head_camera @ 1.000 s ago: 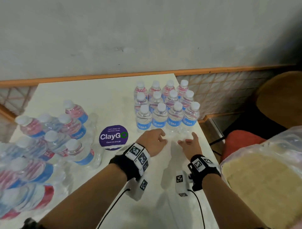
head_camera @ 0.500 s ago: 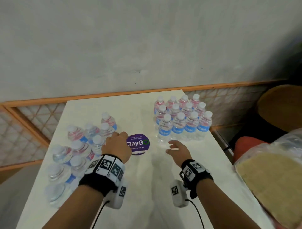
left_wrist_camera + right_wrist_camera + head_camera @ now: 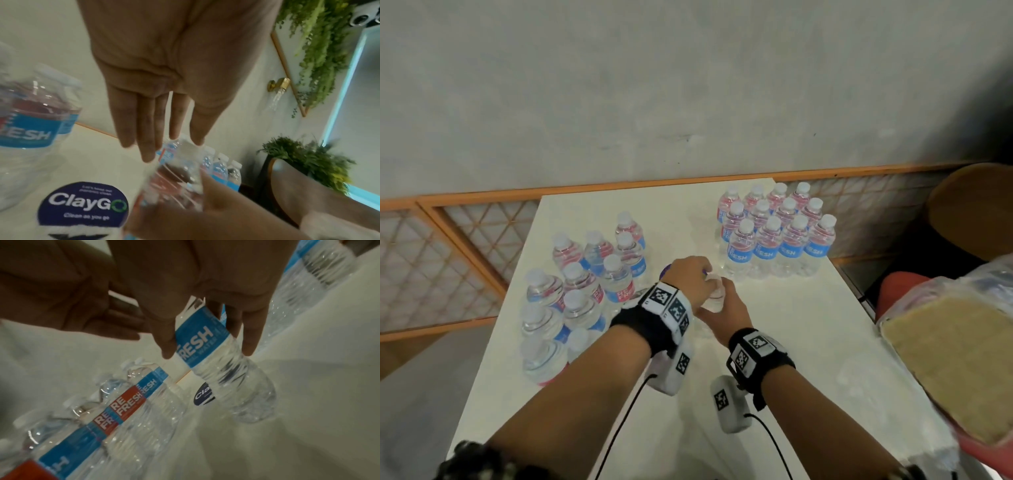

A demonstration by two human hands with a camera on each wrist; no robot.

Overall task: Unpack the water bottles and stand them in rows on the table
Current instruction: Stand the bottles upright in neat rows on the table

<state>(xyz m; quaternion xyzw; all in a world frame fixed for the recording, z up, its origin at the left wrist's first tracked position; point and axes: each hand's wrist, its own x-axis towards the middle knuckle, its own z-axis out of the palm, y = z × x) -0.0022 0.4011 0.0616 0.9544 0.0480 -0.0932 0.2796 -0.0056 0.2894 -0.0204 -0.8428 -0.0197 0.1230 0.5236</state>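
A clear water bottle (image 3: 714, 295) with a blue label (image 3: 202, 337) hangs tilted just above the white table (image 3: 791, 342), near its middle. My right hand (image 3: 729, 308) grips it around the label, fingers (image 3: 252, 337) curled down its sides. My left hand (image 3: 690, 277) is right beside the bottle's top, its fingers (image 3: 147, 138) straight and holding nothing. Three rows of upright bottles (image 3: 774, 236) stand at the table's far right. Several more bottles in torn clear wrap (image 3: 582, 284) stand clustered on the left.
A round purple ClayGo sticker (image 3: 84, 204) lies on the table under my hands. A plastic bag with something beige inside (image 3: 955, 359) sits at the right edge, beyond it a red seat (image 3: 900, 287) and a brown chair (image 3: 976, 209). An orange-framed lattice rail (image 3: 465, 240) runs behind.
My left hand has left the wrapped pack and come to the table's middle. My right hand, open on the table before, now holds a bottle there.
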